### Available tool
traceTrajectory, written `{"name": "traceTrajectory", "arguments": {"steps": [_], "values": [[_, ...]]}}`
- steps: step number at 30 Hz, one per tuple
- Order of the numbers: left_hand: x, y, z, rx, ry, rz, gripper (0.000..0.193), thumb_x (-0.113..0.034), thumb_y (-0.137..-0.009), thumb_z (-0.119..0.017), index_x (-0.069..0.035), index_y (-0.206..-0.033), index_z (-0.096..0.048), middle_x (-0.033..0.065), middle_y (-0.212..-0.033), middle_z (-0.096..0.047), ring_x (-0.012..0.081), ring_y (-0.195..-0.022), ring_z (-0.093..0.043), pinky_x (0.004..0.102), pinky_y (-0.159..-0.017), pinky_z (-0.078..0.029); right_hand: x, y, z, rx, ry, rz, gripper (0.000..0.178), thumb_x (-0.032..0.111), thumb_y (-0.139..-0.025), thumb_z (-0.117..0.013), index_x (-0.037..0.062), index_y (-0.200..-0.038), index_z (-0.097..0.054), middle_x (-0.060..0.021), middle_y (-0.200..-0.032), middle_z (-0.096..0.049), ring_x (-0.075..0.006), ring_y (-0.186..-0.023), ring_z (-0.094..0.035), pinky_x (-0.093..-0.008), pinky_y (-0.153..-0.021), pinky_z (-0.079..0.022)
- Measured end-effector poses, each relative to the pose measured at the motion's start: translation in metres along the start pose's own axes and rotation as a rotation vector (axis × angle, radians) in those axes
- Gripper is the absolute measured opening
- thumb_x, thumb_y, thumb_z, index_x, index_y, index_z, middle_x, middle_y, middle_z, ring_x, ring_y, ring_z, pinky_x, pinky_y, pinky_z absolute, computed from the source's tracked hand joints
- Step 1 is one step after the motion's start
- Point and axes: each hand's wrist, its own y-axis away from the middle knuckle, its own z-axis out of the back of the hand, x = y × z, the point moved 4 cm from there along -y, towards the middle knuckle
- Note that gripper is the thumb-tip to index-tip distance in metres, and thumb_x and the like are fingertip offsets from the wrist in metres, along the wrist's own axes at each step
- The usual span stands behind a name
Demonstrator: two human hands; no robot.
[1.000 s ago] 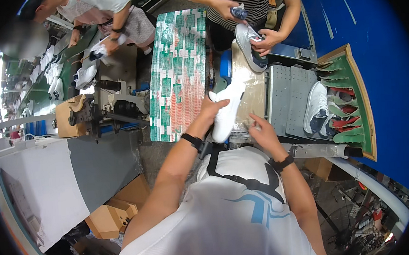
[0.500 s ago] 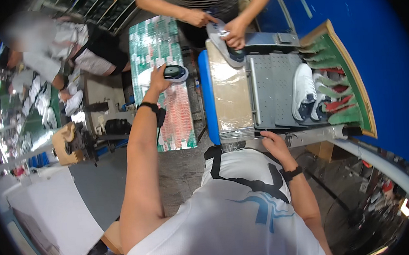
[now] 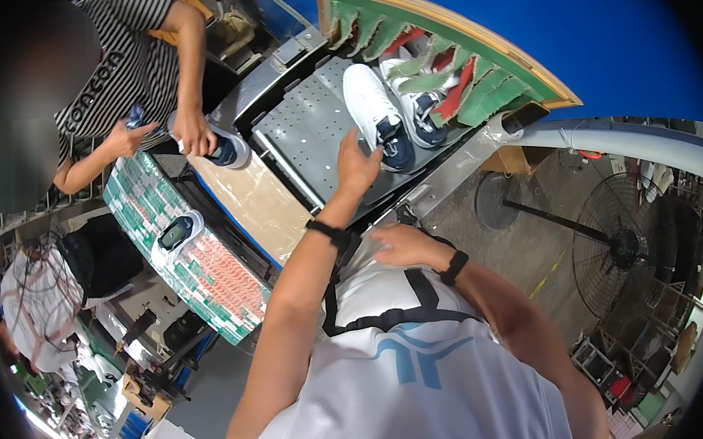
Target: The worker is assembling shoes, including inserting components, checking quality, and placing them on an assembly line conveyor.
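Observation:
Two white sneakers with navy linings lie side by side on a perforated grey metal conveyor plate. My left hand is at the nearer sneaker, beside its heel, with thumb and fingers apart; the fingertips touch or nearly touch its side, and I cannot tell whether they bear on it. The other sneaker lies to its right, partly under hanging strips. My right hand is low in front of my waist by the metal frame edge, loosely stretched and holding nothing.
Ragged green and red strips hang from a wood-edged opening ahead. A co-worker's hand holds a white sneaker on a tan board. Another sneaker stands on a green-and-red patterned table. A floor fan is at right.
My left hand has left the sneaker on the patterned table and moved right to the sneakers on the conveyor plate. My view has turned right; the right hand has drawn back toward my waist.

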Motion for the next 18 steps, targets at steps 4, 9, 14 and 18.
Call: {"name": "traceTrajectory", "arguments": {"steps": [4,9,14,18], "values": [[-0.098,-0.010,-0.008,-0.174,-0.041,-0.314,0.053,-0.014,-0.090,-0.077,-0.001,-0.139,-0.059,0.0249,-0.125,-0.064,0.0451,-0.117,-0.062,0.0492,-0.105,-0.050,-0.027,0.051,0.046,-0.153,-0.189,-0.155,0.055,0.032,-0.087,-0.074,0.0001,-0.132,-0.071,-0.0262,-0.115,-0.074,-0.0391,-0.107,-0.073,-0.0451,-0.096,-0.057],[-0.090,0.031,-0.041,0.284,-0.175,-0.243,0.073,-0.004,-0.085,-0.079,-0.008,-0.152,-0.051,0.0243,-0.119,-0.062,0.0420,-0.115,-0.061,0.0495,-0.100,-0.052,-0.068,0.091,0.076,-0.319,-0.666,-0.368,0.040,0.018,-0.094,-0.072,0.0022,-0.131,-0.074,-0.0070,-0.102,-0.073,-0.0151,-0.086,-0.068,-0.0299,-0.081,-0.056],[-0.063,0.013,-0.063,0.417,-0.261,-0.342,0.107,0.005,-0.079,-0.073,-0.020,-0.172,-0.029,0.0263,-0.111,-0.059,0.0471,-0.107,-0.061,0.0520,-0.098,-0.051,-0.081,0.098,0.083,-0.355,-0.678,-0.388,0.039,0.018,-0.096,-0.072,0.0044,-0.132,-0.074,-0.0021,-0.101,-0.071,-0.0108,-0.082,-0.064,-0.0284,-0.078,-0.054],[-0.075,-0.029,-0.092,0.761,-0.461,-0.213,0.097,-0.006,-0.076,-0.076,-0.024,-0.165,-0.040,0.0273,-0.115,-0.066,0.0484,-0.110,-0.067,0.0524,-0.093,-0.054,-0.084,0.090,0.073,-0.293,-0.632,-0.396,0.039,0.020,-0.095,-0.072,0.0050,-0.132,-0.074,-0.0025,-0.100,-0.072,-0.0114,-0.083,-0.064,-0.0294,-0.079,-0.054]]}}
